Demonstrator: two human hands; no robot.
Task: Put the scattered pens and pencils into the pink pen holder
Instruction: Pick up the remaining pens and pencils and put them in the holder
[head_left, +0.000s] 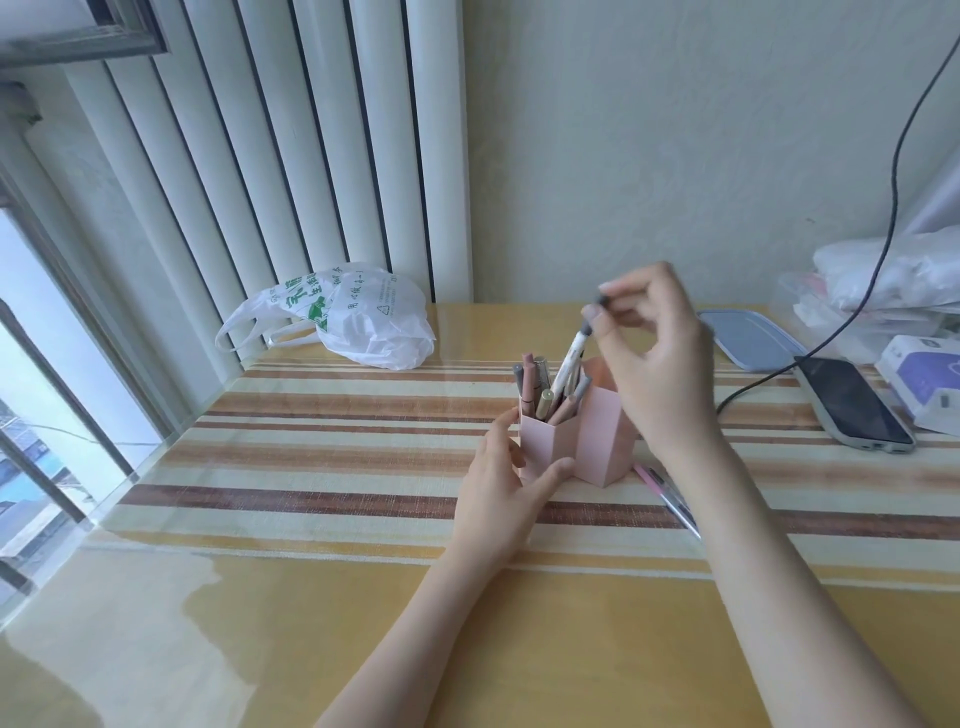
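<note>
So the pink pen holder (576, 441) sits about mid-desk on the striped cloth (311, 447), and it's got two hexagon-shaped compartments side by side. The left, shorter one is already stuffed with a bunch of pens and pencils (540, 395); can't see into the taller right one from this angle.

Left hand (501, 480) is wrapped loosely round the front-left of the holder, thumb on one wall and fingers on the other, basically steadying it. Right hand (649, 353) is up above the holder, thumb and forefinger pinched on the dark top end of a white pen (569, 364) that's tilted, with its lower end down in among the others in the left compartment.

Still loose on the desk: a pink pen (649, 480) and another darker one (680, 509) lying just right of the holder, partly hidden under the right forearm.

Other clutter: white plastic bag (358, 322) at the back left near the radiator, a blue lid (748, 343) behind the right hand, a phone (852, 405) on a black cable (893, 208), a purple-and-white box (930, 379) and some wrapped stuff piled at the far right
</note>
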